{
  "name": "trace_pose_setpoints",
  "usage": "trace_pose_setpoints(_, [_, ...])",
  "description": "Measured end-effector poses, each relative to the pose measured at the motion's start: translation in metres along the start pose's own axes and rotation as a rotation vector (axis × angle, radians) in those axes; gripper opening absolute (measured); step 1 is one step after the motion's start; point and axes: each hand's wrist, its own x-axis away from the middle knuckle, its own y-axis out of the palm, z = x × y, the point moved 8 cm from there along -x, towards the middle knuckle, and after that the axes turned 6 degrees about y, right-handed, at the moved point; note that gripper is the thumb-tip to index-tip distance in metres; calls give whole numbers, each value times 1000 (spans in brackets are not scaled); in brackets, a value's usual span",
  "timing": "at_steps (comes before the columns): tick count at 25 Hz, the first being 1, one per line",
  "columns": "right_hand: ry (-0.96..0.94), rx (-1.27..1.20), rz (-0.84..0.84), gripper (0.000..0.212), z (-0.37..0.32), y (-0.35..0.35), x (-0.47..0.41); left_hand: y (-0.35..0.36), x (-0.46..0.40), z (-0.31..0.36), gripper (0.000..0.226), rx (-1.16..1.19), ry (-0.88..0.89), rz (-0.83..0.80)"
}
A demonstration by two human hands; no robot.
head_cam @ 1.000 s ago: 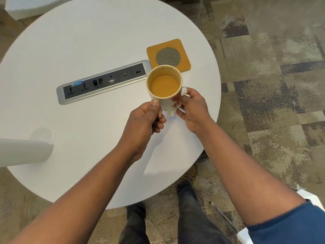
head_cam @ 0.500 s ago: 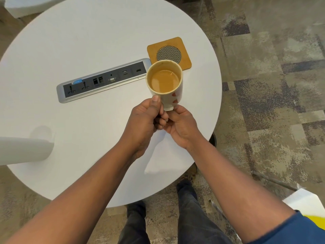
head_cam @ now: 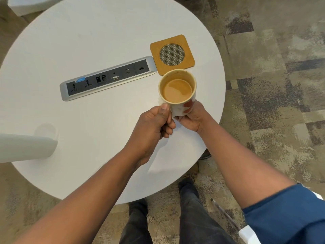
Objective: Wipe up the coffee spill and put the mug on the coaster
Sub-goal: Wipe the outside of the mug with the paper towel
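Progress looked to be well on, judged from how things lay: no coffee spill showed anywhere on the white round table [head_cam: 88, 41], so the wiping seemed done, though the patch of tabletop under the hands and mug was hidden and could not be checked. The mug [head_cam: 177, 90], cream with reddish marks on its near side and holding milky coffee well below the rim, was held up over the right part of the table, just near of the coaster [head_cam: 172, 54] and not on it. The left hand [head_cam: 154, 124] gripped the mug's near-left wall, thumb up against the rim and fingers curled below. The right hand [head_cam: 192, 118] cupped the mug low on its near-right side with fingers curled under it; whether it also held a tissue there could not be told. The coaster, a square wooden one with a round woven centre, lay bare at the far right of the table, touching or nearly touching the right end of the inset power strip [head_cam: 108, 78]. What was left, then, was a short carry farther away and setting the mug down on the woven centre, kept level so the coffee stayed in.
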Motion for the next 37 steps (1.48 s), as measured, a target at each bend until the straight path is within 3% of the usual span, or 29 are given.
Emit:
trace_pose_setpoints(9, [-130, -120, 14, 31, -14, -43, 9, -7, -4, 2, 47, -27, 20, 44])
trace_pose_setpoints(15, [-108, -114, -25, 14, 16, -35, 27, -15, -11, 7, 43, 9, 22, 93])
trace_pose_setpoints(19, [-38, -111, -98, 36, 40, -9, 18, -13, -13, 9, 42, 18, 29, 85])
trace_pose_setpoints(23, [-48, -52, -171, 11, 36, 20, 17, -12, -12, 12, 42, 8, 37, 80])
trace_pose_setpoints(28, [-32, 112, -274, 36, 18, 37, 7, -11, -9, 11, 42, 15, 26, 50])
trace_pose_setpoints(32, [1, 64, -131, 21, 6, 10, -21, -9, -4, 6, 43, -6, 11, 29])
trace_pose_setpoints(37, [-134, -108, -23, 27, -22, -30, -23, -10, -6, 6, 44, -27, 15, 28])
